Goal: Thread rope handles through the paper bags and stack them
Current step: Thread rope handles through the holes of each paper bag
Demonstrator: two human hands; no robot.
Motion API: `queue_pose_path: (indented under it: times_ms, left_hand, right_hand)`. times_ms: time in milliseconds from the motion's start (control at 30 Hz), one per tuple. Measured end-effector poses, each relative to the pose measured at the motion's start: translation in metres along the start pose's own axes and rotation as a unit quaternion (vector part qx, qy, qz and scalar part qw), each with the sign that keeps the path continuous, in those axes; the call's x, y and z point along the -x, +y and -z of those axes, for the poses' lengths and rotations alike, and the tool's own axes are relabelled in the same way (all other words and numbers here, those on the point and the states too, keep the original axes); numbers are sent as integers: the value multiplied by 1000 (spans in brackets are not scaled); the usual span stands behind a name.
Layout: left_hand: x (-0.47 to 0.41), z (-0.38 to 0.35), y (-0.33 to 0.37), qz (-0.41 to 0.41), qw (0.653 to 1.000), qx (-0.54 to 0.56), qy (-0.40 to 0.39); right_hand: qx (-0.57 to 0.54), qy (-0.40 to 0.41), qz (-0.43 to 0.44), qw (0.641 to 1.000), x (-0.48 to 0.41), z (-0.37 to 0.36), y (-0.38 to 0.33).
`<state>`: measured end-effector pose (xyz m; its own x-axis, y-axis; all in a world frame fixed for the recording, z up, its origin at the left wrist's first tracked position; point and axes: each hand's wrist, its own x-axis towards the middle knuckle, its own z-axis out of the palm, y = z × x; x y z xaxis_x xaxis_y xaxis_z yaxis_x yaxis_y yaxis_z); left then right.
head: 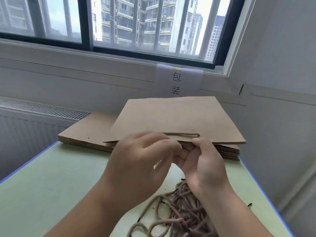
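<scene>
A flat brown paper bag [174, 118] is raised at its near edge above a stack of flat bags [89, 132] on the table. A brown rope handle [183, 134] lies as a loop along the raised bag's near edge. My left hand [136, 166] has its fingers curled at that edge and looks to be pinching the rope's end; it is blurred. My right hand [203, 165] pinches the bag's near edge just below the loop. A pile of loose brown ropes [181, 214] lies on the table under my wrists.
The pale green table [51, 185] has a blue rim and stands against a wall with a window. A radiator grille [42, 108] runs at the left. A paper sign [177, 81] hangs behind the bags. A small black scrap [250, 204] lies near the right edge.
</scene>
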<state>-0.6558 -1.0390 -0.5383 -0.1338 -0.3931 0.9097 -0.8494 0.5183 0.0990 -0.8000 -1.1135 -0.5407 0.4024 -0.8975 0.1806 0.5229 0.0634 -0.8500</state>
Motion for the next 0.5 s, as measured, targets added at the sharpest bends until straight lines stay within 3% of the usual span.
queue_pose_path:
  times_ms: [67, 200, 400, 500]
  left_hand:
    - [-1, 2, -10, 47, 998, -43, 6]
    - [2, 5, -33, 127, 984, -99, -77]
    - [3, 10, -39, 114, 987, -107, 23]
    - [3, 10, -40, 109, 987, -102, 59]
  right_hand:
    - [3, 1, 1, 1000, -1, 0, -2]
    - [-5, 6, -7, 1000, 1, -2, -1]
    - [4, -11, 7, 1000, 0, -2, -2]
    - [83, -15, 16, 996, -2, 0, -4]
